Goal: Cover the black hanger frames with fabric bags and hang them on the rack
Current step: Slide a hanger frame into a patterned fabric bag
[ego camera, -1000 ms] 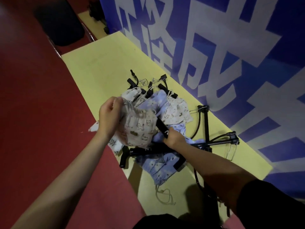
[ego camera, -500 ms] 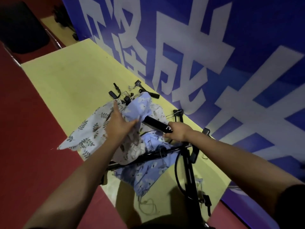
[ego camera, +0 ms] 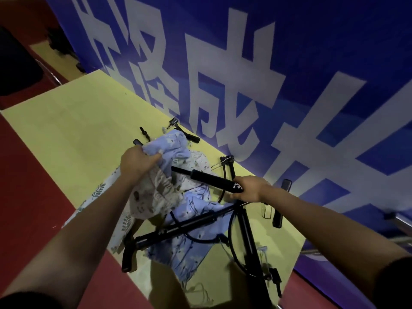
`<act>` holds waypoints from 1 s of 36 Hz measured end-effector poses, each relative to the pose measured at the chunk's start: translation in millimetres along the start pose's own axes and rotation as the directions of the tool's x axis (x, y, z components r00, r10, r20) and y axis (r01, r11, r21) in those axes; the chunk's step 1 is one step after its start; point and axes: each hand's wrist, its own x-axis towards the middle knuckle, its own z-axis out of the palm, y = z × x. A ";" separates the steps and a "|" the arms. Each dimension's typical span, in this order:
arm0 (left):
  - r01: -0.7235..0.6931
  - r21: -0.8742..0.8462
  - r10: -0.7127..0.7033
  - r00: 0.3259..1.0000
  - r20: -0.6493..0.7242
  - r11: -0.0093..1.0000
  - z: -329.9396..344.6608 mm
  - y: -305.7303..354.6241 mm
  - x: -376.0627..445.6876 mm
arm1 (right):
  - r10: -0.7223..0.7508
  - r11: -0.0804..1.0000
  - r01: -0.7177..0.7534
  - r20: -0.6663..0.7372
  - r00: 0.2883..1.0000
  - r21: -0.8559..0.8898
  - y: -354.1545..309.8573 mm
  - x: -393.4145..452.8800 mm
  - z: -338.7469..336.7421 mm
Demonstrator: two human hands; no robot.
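My left hand grips the bunched edge of a light blue fabric bag above the pile of bags. A beige printed bag hangs below that hand. My right hand holds the end of a black hanger frame, a padded bar that points left toward the blue bag. A blue floral bag and a white leaf-print bag lie on the yellow table. The black rack lies across them. More black hanger frames lie behind the pile.
A blue banner wall with big white characters runs along the table's far edge. Red floor is to the left. A dark chair stands at the far left. A loose black bar lies by the wall.
My left hand has let go of the beige bag's bulk and taken the blue bag's edge higher up. My right hand has drawn the black frame rightward, so more of the bar shows.
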 end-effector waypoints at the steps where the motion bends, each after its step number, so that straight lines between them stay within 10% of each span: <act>1: -0.007 -0.010 0.007 1.000 0.008 1.000 1.4 -3.1 2.7 | 0.006 1.000 -0.006 -0.002 1.000 -0.004 4.4 -3.5 -0.7; 29: 0.264 -0.067 -0.265 0.964 -0.005 0.962 -3.3 -10.7 13.6 | 0.113 0.983 -0.131 -0.139 0.984 -0.130 68.5 -133.7 -3.5; 36: 0.230 0.012 -0.230 0.971 0.062 0.973 5.0 6.3 -12.7 | 0.302 0.952 -0.302 -0.357 0.884 0.056 78.7 -146.3 14.9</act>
